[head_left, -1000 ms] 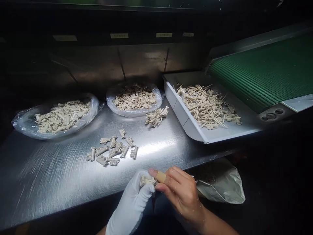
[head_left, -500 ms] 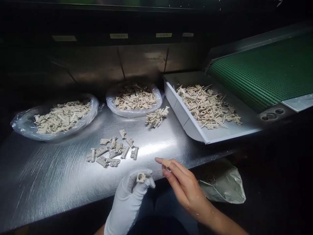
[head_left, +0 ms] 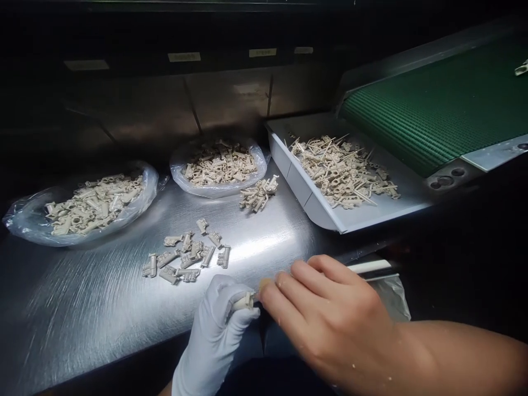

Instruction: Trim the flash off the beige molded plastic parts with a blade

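Beige part (head_left: 244,301), between hands (head_left: 330,311), in left glove (head_left: 216,324)

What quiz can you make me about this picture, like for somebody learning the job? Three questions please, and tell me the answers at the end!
1. True or false: the right hand is gloved.
2. Pick one. The belt is: a) red, b) green, c) blue.
3. Fill in the number: on the metal table, ____ heaps of beige parts lie in clear plastic.

Key:
1. False. The left hand is gloved, and it holds a beige piece.
2. b) green.
3. Two.
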{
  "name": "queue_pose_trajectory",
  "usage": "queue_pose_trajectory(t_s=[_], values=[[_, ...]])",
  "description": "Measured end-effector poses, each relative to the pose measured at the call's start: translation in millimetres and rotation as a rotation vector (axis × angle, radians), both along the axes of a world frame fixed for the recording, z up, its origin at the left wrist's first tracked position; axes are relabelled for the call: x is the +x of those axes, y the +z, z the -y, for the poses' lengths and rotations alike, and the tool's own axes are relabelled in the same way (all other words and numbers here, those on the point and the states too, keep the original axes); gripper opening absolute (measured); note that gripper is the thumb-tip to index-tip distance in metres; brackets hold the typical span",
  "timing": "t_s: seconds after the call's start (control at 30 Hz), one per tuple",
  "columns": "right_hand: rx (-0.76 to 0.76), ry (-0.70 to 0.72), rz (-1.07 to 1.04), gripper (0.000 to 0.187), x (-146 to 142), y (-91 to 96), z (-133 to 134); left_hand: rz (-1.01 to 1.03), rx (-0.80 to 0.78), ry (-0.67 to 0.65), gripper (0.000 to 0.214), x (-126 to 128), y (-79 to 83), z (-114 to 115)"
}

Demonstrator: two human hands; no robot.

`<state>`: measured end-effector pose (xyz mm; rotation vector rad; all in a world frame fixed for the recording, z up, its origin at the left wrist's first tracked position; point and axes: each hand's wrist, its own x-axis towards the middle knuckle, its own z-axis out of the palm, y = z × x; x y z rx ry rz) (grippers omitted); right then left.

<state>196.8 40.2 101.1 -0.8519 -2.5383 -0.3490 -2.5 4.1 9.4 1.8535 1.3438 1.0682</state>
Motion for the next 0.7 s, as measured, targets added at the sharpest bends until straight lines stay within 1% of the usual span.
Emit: queue_pose_trajectory(t_s=[0.1, 0.2, 0.27, 0.33, 0.4, 0.47, 0.53, 0.6, 0.7], values=[[0.036, 0.018, 0.029, 0.03, -3.7, 4.8, 1.5, -0.022, 0.017, -0.009, 0.032, 1.9, 0.6, -1.9], [0.027, 0.016, 0.037, 0.03, -5.2, 7.3, 1.5, -0.048, 0.075, 0.034, 0.032, 3.3, -6.3, 0.7], [-0.028, -0.001, 0.018, 0.028, -4.4, 7.2, 0.7, -0.069, 0.144, 0.096, 0.024, 4.0, -13.2, 4.8], [-0.115, -0.007, -0.01, 0.026, -2.7, 5.4, -0.5, -0.097, 0.238, 0.162, 0.016, 4.6, -18.8, 9.1], [-0.179, -0.018, -0.047, 0.024, -0.7, 2.1, -1.5, -0.106, 0.341, 0.211, 0.014, 5.3, -21.5, 12.1], [-0.202, -0.03, -0.091, 0.026, 1.5, -2.5, -2.1, -0.085, 0.373, 0.232, 0.014, 5.7, -21.0, 13.4], [-0.224, -0.031, -0.158, 0.028, 4.4, -8.4, -2.4, -0.006, 0.298, 0.211, 0.017, 5.9, -18.6, 13.4], [-0.272, -0.027, -0.283, 0.026, 7.6, -16.2, -2.4, 0.107, 0.161, 0.172, 0.02, 6.1, -15.6, 13.0], [-0.42, -0.055, -0.517, 0.017, 10.4, -32.4, -1.6, 0.264, -0.025, 0.135, 0.025, 7.3, -12.5, 13.3]])
